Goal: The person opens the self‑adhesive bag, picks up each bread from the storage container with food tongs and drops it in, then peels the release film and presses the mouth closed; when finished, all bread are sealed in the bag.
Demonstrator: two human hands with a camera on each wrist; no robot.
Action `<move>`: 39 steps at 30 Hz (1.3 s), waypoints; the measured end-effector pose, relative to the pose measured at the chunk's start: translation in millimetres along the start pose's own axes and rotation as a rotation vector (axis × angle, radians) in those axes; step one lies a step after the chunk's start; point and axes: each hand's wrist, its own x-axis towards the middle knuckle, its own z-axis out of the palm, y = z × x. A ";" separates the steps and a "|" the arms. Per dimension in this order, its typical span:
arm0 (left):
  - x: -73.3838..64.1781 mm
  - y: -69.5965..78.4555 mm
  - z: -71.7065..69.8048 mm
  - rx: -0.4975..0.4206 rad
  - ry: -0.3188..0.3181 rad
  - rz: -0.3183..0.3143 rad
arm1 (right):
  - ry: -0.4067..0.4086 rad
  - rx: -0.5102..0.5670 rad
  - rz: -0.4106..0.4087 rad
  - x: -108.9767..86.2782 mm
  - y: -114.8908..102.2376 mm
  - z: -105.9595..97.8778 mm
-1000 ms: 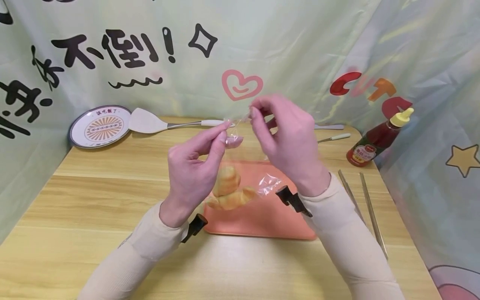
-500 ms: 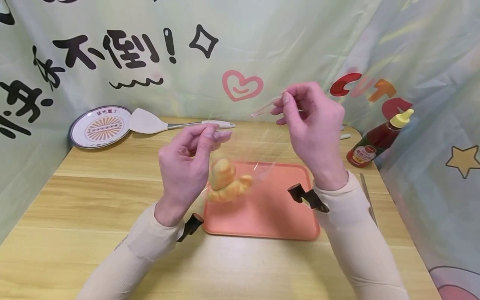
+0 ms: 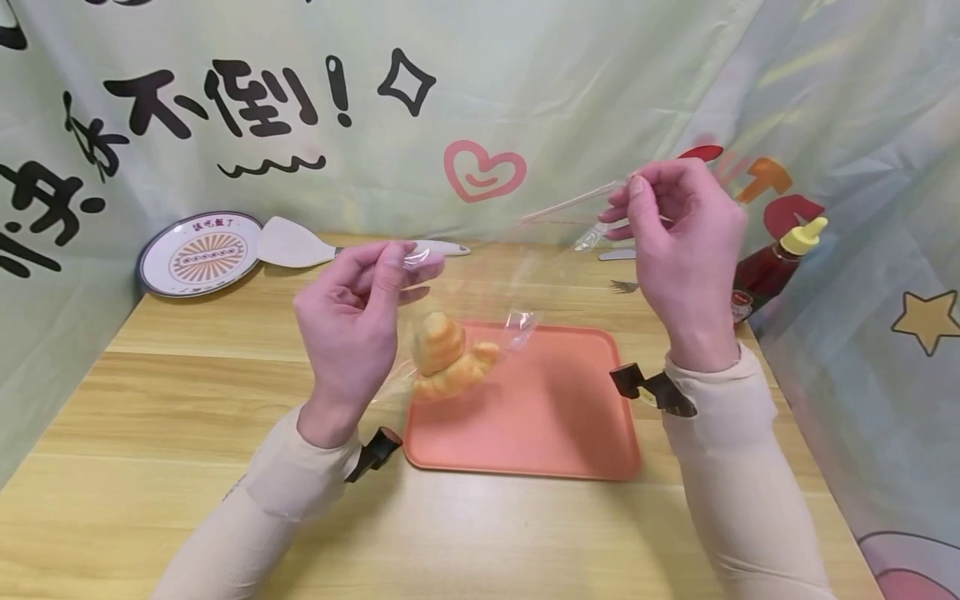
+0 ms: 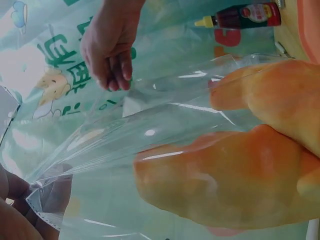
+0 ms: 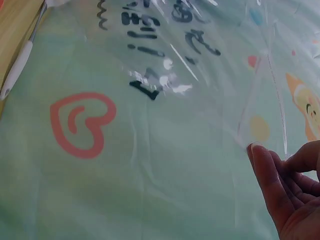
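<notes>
A clear plastic bag (image 3: 520,327) hangs stretched between the two hands, above a salmon-pink tray (image 3: 525,425). Two golden-brown pieces of bread, one upright piece (image 3: 438,342) and one curved piece (image 3: 457,375), show through its film. My left hand (image 3: 348,321) pinches one gathered corner of the bag between thumb and fingers, which the left wrist view also shows. Higher and farther right, my right hand (image 3: 686,242) pinches the opposite edge of the mouth with thumb and forefinger. In the right wrist view that thin edge (image 5: 270,65) runs taut from the fingertips.
A white plate (image 3: 202,250) leans at the back left, beside a white spatula (image 3: 292,242). A red sauce bottle (image 3: 768,271) with a yellow cap stands at the back right, partly behind the right hand. A fork (image 3: 622,287) lies at the back. Printed cloth encloses the table.
My right hand has moved right and slightly up, away from my left hand, which has shifted a little left. The bag's mouth is drawn wide between them. The bread has shifted slightly up and left.
</notes>
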 end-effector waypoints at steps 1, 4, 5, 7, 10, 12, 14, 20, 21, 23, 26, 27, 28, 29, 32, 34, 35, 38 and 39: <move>0.3 0.3 -0.4 -0.003 0.005 -0.007 | 0.006 0.005 0.012 1.0 1.4 -2.1; 1.5 0.7 -1.7 -0.012 0.018 -0.024 | 0.026 0.019 0.030 4.7 6.3 -8.2; 1.9 0.8 -2.1 -0.016 0.021 -0.028 | 0.034 0.027 0.035 5.8 7.8 -10.1; 2.6 0.9 -2.8 -0.022 0.025 -0.031 | 0.051 0.024 0.036 7.9 10.8 -14.0; 3.3 1.3 -3.9 -0.027 0.031 -0.032 | 0.077 -0.005 0.035 10.3 14.6 -20.2; 3.3 1.6 -4.7 -0.031 0.034 -0.032 | 0.096 -0.029 0.038 11.9 16.9 -24.7; 3.2 1.8 -5.8 -0.038 0.039 -0.034 | 0.118 -0.012 0.055 13.6 19.2 -29.5; 3.4 1.1 -8.3 -0.059 0.046 -0.021 | 0.195 0.097 0.114 18.6 26.5 -45.2; 3.7 1.0 -8.4 -0.063 0.045 -0.013 | 0.209 0.109 0.118 19.4 27.9 -47.8; 4.5 0.6 -8.4 -0.070 0.044 0.002 | 0.239 0.156 0.126 21.3 31.1 -52.8; 5.4 -0.2 -8.4 -0.084 0.038 0.012 | 0.273 0.113 0.123 23.5 35.9 -58.5; 5.6 -0.5 -8.6 -0.085 0.036 0.011 | 0.283 0.081 0.123 24.1 37.3 -60.2; 5.8 -0.8 -8.7 -0.081 0.036 0.009 | 0.293 0.076 0.122 24.9 38.8 -61.7; 6.0 -0.9 -8.9 -0.079 0.035 0.006 | 0.303 0.064 0.118 25.5 40.2 -63.2; 6.0 -1.0 -9.5 -0.071 0.037 -0.009 | 0.323 -0.023 0.115 26.2 44.1 -67.7; 6.0 -0.8 -10.0 -0.075 0.038 -0.017 | 0.337 -0.074 0.118 26.1 46.5 -70.6; 6.0 -0.6 -10.4 -0.082 0.038 -0.020 | 0.342 -0.125 0.118 26.1 47.5 -71.7; 6.0 -0.6 -11.1 -0.092 0.039 -0.025 | 0.357 -0.192 0.127 27.0 51.2 -74.6; 5.9 -0.6 -11.4 -0.094 0.041 -0.027 | 0.362 -0.200 0.129 27.7 52.5 -75.4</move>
